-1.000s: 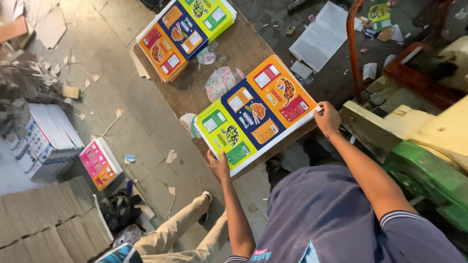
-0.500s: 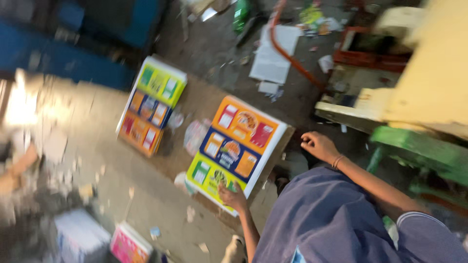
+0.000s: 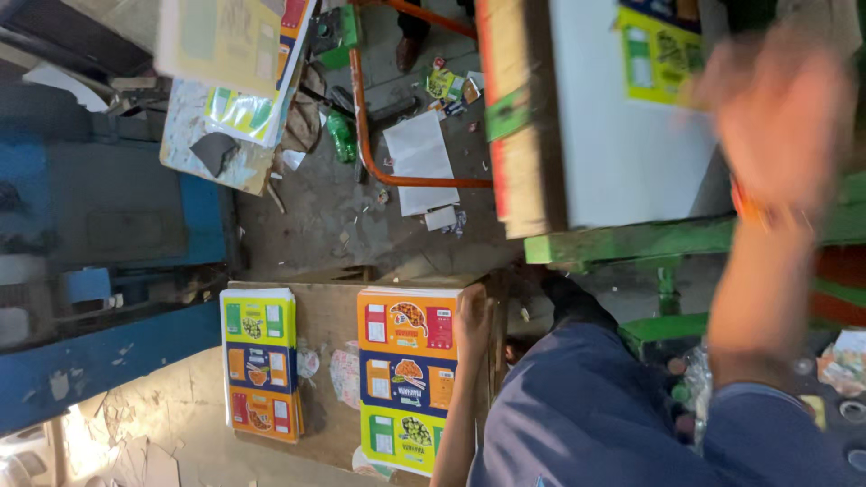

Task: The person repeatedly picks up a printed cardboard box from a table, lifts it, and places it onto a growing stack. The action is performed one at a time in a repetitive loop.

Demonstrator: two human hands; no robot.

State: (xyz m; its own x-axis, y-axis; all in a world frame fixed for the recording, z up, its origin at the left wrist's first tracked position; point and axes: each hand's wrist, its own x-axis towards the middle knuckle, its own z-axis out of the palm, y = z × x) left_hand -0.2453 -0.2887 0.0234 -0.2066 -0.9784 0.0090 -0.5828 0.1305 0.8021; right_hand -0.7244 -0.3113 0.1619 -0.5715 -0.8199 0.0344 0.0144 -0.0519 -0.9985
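— Where's the left hand (image 3: pixel 473 317)?
— Flat on the near stack (image 3: pixel 406 379) of printed sheets on the worktop (image 3: pixel 327 316), fingers loose, grip released.
— And the right hand (image 3: pixel 778 108)?
— Raised and blurred; I cannot tell its grip. A second stack (image 3: pixel 260 362) lies just beside.

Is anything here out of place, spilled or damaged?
Yes. Paper scraps and a white sheet lie scattered on the dirty floor. The two stacks on the wooden table look neat. The left hand rests on one; the right hand is blurred.
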